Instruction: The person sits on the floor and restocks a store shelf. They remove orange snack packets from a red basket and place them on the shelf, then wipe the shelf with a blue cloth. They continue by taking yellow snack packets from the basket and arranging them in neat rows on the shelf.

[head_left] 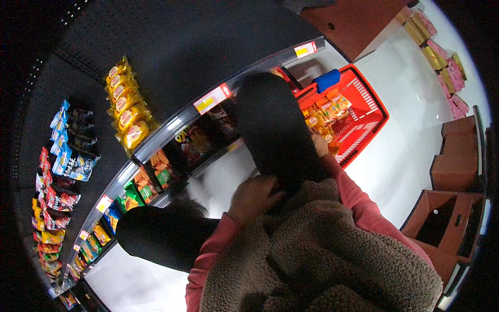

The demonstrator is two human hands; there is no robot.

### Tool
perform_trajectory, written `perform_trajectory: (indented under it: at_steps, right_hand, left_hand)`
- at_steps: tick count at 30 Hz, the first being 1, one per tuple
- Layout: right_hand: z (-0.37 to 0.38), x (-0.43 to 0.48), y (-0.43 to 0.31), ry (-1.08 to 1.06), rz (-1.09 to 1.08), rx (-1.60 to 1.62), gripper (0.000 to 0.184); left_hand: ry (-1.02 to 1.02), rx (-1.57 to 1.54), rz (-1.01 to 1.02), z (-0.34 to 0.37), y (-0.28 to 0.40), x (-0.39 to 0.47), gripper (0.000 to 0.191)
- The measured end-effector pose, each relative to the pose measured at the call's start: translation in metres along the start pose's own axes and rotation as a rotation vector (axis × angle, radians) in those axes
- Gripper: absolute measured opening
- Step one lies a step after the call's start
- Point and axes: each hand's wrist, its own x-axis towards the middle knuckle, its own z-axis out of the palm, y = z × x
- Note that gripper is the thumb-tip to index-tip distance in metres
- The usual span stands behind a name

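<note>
My left hand [253, 198] lies on my dark-trousered leg [273, 128], its fingertips partly lost in shadow; I see nothing held in it. Beyond the raised knee, my right hand [320, 145] reaches into a red plastic shopping basket [360, 144] with a blue handle grip [327, 80]. It is beside yellow packaged snacks [315, 120], and its fingers are mostly hidden. Orange snack packets [334, 104] lie in the basket too. On the black shelf stands a row of matching yellow packages [125, 111].
Bagged snacks in blue [62, 146] and red [60, 199] line the shelf. A price-tagged shelf edge [171, 128] curves across, with green snack bags [130, 197] on a lower level. Brown cabinets [454, 171] stand at right, and pink and gold boxes [440, 66] sit farther off.
</note>
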Motion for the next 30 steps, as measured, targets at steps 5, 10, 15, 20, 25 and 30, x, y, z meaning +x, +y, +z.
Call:
perform_trajectory:
  at_steps: [5,10,15,20,25,30]
  right_hand:
    - [-0.034,0.007,-0.006,-0.106,0.164,0.684,0.046]
    - [-0.089,0.014,0.065,0.063,0.317,0.653,0.041]
    - [-0.031,0.025,0.18,-0.211,-0.097,-0.196,0.032]
    - [0.005,0.01,0.199,-0.271,0.023,0.711,0.038]
    - [-0.066,-0.023,0.131,-0.11,0.532,1.575,0.049]
    - [-0.045,-0.005,0.148,-0.14,0.508,1.663,0.046]
  left_hand:
    - [-0.015,-0.07,-0.025,0.009,0.004,0.003,0.032]
    - [-0.061,-0.169,-0.078,0.016,0.003,0.008,0.034]
    - [-0.153,-0.13,-0.252,0.026,0.002,0.018,0.034]
    - [-0.073,-0.084,-0.132,0.032,-0.004,0.025,0.03]
    - [0.093,-0.092,-0.075,0.034,0.0,0.025,0.026]
    - [0.066,-0.028,-0.187,0.035,0.009,0.025,0.025]
